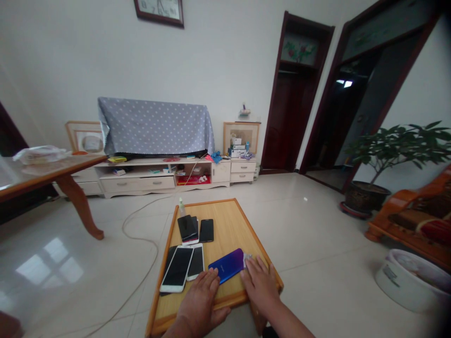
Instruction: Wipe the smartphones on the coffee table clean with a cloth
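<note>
On the small wood-grained surface (229, 213), edged with a raised strip, I see one glossy phone (227, 266), blue shading to purple, lying back up near the front edge. Two bare hands are at it: the left hand (201, 296), fingers close together and thumb held out, touches its left end; the right hand (260, 282), fingers slightly spread, lies over one crumpled white wad (247, 257) by its right end, though whether it pinches that I can't tell. Leftward, two white-framed phones (178, 266) overlap one dark, flat piece (170, 257); behind them are an overlapping pile (187, 228), count unclear, one separate black phone (206, 230) and one slim bottle (181, 207).
</note>
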A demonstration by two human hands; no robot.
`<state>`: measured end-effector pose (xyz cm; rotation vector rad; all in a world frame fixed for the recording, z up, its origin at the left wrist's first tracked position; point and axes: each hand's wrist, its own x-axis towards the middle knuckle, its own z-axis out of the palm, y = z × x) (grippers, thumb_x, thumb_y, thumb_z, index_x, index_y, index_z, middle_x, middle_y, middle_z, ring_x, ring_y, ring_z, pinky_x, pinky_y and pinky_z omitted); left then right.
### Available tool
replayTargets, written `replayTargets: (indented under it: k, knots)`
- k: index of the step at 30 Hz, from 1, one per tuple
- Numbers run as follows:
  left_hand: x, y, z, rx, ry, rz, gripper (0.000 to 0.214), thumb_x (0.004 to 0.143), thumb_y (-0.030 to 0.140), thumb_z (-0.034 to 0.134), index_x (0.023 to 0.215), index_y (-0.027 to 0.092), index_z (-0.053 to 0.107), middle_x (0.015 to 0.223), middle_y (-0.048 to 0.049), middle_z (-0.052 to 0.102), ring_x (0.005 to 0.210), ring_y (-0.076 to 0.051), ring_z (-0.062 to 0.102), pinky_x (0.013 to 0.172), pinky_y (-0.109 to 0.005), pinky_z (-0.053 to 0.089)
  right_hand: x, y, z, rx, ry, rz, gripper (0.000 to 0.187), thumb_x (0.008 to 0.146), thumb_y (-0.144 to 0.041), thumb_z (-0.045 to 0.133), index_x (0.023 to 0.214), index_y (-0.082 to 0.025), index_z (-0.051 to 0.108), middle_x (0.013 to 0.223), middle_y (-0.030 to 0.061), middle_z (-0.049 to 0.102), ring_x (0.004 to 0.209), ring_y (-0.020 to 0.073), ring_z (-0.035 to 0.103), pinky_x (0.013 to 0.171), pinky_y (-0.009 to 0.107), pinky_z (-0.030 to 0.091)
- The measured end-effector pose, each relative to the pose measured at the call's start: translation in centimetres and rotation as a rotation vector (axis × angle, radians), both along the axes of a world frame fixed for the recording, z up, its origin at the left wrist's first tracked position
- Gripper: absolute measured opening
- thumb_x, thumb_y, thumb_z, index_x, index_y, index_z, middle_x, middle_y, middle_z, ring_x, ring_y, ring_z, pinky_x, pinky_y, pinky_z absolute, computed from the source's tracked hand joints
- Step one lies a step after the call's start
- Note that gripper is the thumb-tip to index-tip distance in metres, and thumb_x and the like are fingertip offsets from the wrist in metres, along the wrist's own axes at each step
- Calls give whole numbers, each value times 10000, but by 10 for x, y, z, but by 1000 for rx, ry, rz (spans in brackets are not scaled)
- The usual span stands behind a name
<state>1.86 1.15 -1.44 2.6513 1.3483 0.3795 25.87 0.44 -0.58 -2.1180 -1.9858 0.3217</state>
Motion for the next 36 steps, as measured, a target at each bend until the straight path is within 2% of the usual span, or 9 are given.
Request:
replayTargets:
  k: [3,10,16,22,24,28,30,33,36]
  knots:
    - [-1,1,-2,1,-7,-4,766,716,654,676,1358,256,542,1505,-87,485,1390,-300,444,1192,-456,345,2,-6,-1,-19,-25,-22,611,991,-548,215,1490,-280,443,1550,22,413,1503,288,190,1204,584,26]
    - [-1,3,-9,4,0,-17,809,711,635,686,1400,260,493,1522,-84,463,1409,-295,421,1208,-459,326,-23,22,16,-12,-18,-16,571,1016,-479,186,1483,-281,450,1574,34,371,1516,308,118,1167,656,6]
    - [1,0,-4,22,-17,-41,738,745,531,676,1401,253,488,1488,-81,505,1398,-275,437,1218,-442,306,-47,-4,2,72,23,330,532,1029,-475,166,1502,-380,389,1580,-40,347,1522,258,110,1194,587,-68]
    - [0,-2,0,-2,4,-25,823,737,655,658,1421,242,462,1521,-94,462,1425,-293,392,1227,-475,264,-34,13,11,16,-32,-10,557,1031,-442,153,1482,-300,447,1585,4,343,1522,292,87,1161,655,-42]
    - [0,-3,0,-3,2,-26,818,735,649,662,1419,248,463,1517,-89,469,1423,-289,396,1226,-474,260,-39,11,12,9,-19,63,551,1032,-443,162,1487,-303,439,1586,5,341,1521,281,99,1172,631,-42]
    - [1,-4,0,-11,-26,-14,747,792,645,599,1421,268,459,1513,-70,477,1420,-257,403,1222,-444,260,-49,7,11,22,29,361,500,1032,-422,213,1487,-376,416,1579,-34,360,1517,242,135,1196,573,-45]
    - [1,-5,2,-24,-9,-14,783,779,658,607,1432,256,449,1526,-84,458,1426,-269,392,1218,-456,259,-47,15,12,19,16,307,498,1030,-402,210,1484,-384,415,1579,-32,361,1516,258,137,1181,612,-30]
    - [0,-6,5,-42,14,-8,834,765,708,596,1444,249,437,1540,-96,435,1438,-295,370,1215,-501,241,-41,30,14,2,-13,97,519,1027,-386,189,1484,-341,429,1592,-3,334,1513,291,136,1152,671,3]
    - [0,-6,6,-44,12,-5,829,773,742,564,1443,271,434,1540,-85,437,1438,-299,368,1210,-535,221,-41,28,9,13,0,129,519,1023,-400,207,1488,-325,425,1597,10,323,1512,279,149,1160,655,8]
